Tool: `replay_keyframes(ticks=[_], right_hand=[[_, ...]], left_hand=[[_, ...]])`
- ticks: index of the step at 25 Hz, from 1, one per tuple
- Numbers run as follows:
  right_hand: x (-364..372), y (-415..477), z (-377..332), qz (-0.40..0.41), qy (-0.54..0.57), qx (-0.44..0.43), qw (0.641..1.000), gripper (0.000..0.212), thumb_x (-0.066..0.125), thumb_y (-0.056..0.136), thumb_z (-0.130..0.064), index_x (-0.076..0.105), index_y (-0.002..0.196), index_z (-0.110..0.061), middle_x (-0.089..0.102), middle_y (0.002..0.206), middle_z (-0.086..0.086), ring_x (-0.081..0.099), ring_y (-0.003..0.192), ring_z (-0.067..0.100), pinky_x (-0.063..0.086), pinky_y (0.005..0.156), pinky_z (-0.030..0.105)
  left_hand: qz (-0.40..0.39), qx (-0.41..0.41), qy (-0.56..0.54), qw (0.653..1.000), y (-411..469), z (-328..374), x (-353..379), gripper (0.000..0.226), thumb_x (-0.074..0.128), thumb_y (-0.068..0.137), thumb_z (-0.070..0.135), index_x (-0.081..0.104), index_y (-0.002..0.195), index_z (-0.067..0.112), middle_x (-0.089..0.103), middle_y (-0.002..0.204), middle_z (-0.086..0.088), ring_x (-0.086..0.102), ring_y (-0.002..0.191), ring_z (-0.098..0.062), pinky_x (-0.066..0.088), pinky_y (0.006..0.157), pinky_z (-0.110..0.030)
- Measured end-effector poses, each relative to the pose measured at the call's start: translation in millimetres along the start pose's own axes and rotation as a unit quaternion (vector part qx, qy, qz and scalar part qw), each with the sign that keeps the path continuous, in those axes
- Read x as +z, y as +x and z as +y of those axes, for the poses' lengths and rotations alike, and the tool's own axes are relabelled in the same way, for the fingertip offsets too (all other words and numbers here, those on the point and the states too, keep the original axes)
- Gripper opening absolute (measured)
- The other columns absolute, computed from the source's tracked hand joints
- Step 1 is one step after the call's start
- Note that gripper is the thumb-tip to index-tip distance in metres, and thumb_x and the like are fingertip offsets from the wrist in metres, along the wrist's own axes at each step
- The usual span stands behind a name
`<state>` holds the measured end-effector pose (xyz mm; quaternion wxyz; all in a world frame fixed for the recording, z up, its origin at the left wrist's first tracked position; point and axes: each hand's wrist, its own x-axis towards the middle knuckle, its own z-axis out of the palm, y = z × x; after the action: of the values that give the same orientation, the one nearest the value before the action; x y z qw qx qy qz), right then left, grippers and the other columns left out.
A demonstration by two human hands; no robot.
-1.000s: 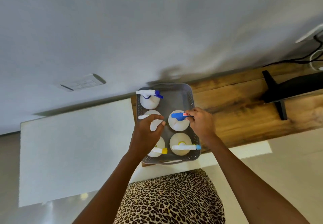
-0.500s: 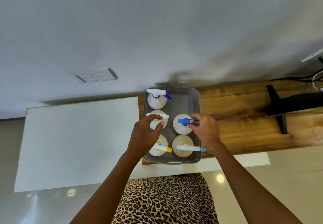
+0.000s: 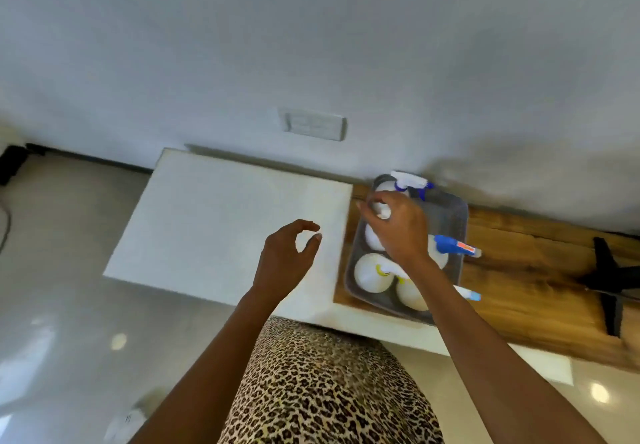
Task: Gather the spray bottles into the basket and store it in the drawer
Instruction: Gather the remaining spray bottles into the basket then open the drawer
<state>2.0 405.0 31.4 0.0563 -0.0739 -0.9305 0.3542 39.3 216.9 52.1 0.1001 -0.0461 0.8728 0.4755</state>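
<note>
A grey basket (image 3: 454,208) stands on the left end of a wooden desk (image 3: 540,291), with several white spray bottles upright in it. One at the back has a white and blue head (image 3: 409,180). Another has a blue trigger (image 3: 454,246), and two with yellow collars stand in front (image 3: 371,272). My right hand (image 3: 400,227) reaches across the basket, its fingers closed on the white head of the middle-left bottle (image 3: 382,211), which is blurred. My left hand (image 3: 289,258) hovers over the white cabinet top, fingers curled apart and holding nothing.
The white cabinet top (image 3: 221,222) adjoins the desk on the left. A black monitor stand (image 3: 609,282) sits on the desk to the right. A wall socket plate (image 3: 313,125) is above the cabinet. Glossy floor (image 3: 62,270) lies to the left.
The view has swung left. My left hand let go of the middle-left bottle's head and moved left over the cabinet. My right hand left the blue trigger and crossed to that bottle.
</note>
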Motion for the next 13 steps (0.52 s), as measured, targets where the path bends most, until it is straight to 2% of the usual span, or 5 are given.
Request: replay_keyframes(ticks=[3,7,10,13], right_hand=[[49,-33,-73,-0.056,0.017,-0.055,0.997,0.026,0.066,0.082,-0.037,0.069,0.096,-0.015,0.071,0.100,0.002,0.064,0.092,0.019,0.041,0.075,0.022],[109,-87,-167,-0.122,0.029,-0.153,0.980,0.024,0.065,0.083,-0.034,0.070,0.091,-0.013,0.073,0.093,0.002,0.066,0.087,0.018,0.042,0.073,0.021],[154,-127,-230,-0.196,0.036,-0.232,0.952,0.024,0.065,0.083,-0.033,0.069,0.089,-0.010,0.073,0.090,0.003,0.066,0.084,0.018,0.044,0.072,0.021],[194,-165,-278,-0.287,0.024,-0.300,0.909,0.024,0.064,0.084,-0.034,0.069,0.087,-0.011,0.073,0.090,0.004,0.066,0.083,0.018,0.051,0.073,0.028]], left_hand=[[0.061,-0.034,-0.015,0.997,-47,-41,-62,0.019,0.058,0.087,0.028,0.063,0.103,0.022,0.066,0.115,0.005,0.057,0.109,-0.012,0.042,0.092,-0.025],[0.149,-0.093,-0.011,0.984,-117,-96,-141,0.021,0.057,0.087,0.028,0.062,0.106,0.020,0.066,0.118,0.001,0.058,0.109,-0.015,0.042,0.088,-0.024],[0.245,-0.146,-0.028,0.958,-170,-135,-193,0.018,0.058,0.086,0.026,0.063,0.103,0.020,0.069,0.110,-0.003,0.062,0.095,-0.020,0.042,0.077,-0.022],[0.335,-0.197,-0.043,0.920,-219,-173,-225,0.018,0.059,0.086,0.023,0.065,0.102,0.018,0.069,0.109,-0.003,0.062,0.096,-0.019,0.037,0.071,-0.013]])
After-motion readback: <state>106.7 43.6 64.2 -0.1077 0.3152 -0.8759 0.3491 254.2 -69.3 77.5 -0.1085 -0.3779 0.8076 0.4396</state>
